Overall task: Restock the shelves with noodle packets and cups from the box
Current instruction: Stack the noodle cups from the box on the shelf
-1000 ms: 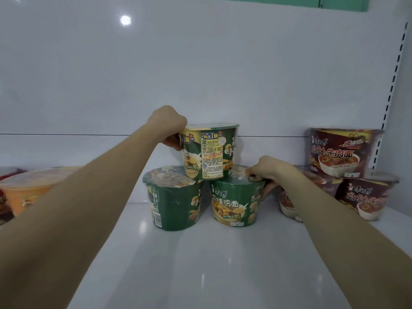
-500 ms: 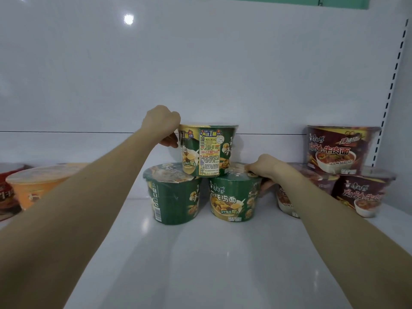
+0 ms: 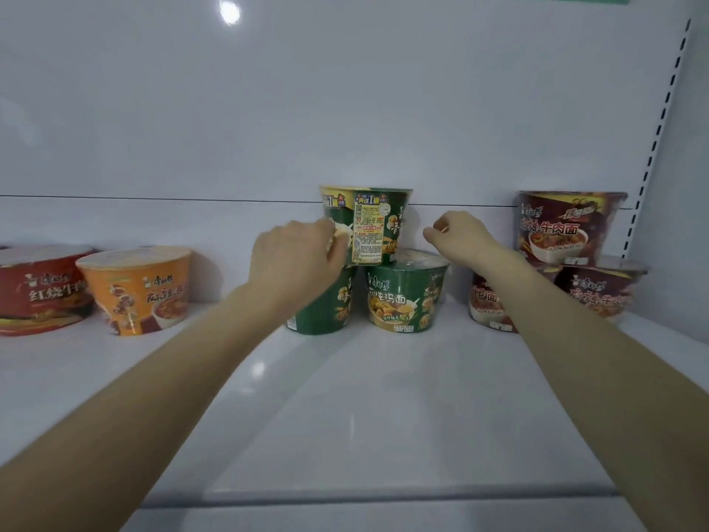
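On the white shelf (image 3: 345, 397), seen from the head camera, the top green cup (image 3: 368, 224) is standing on the lids of two others, the left lower cup (image 3: 326, 305) and the right lower cup (image 3: 406, 297), bridging the gap between them. The left hand (image 3: 291, 259) is lying against its left side with curled fingers; whether it is gripping or only touching cannot be told. The right hand (image 3: 456, 236) is hovering near its right side, loosely curled, holding nothing. Brown cups (image 3: 571, 224) are stacked to the right; an orange cup (image 3: 138, 289) and a red cup (image 3: 42, 289) are sitting to the left.

The step appears to be settling the top green cup. Its base should be sharing both lids evenly, and the fingers should be letting go slowly, without a nudge. It is standing upright, long axis vertical, wide lidded mouth up, narrow base down. Its fine-print panel is facing the viewer, so a slight turn would bring the front forward.
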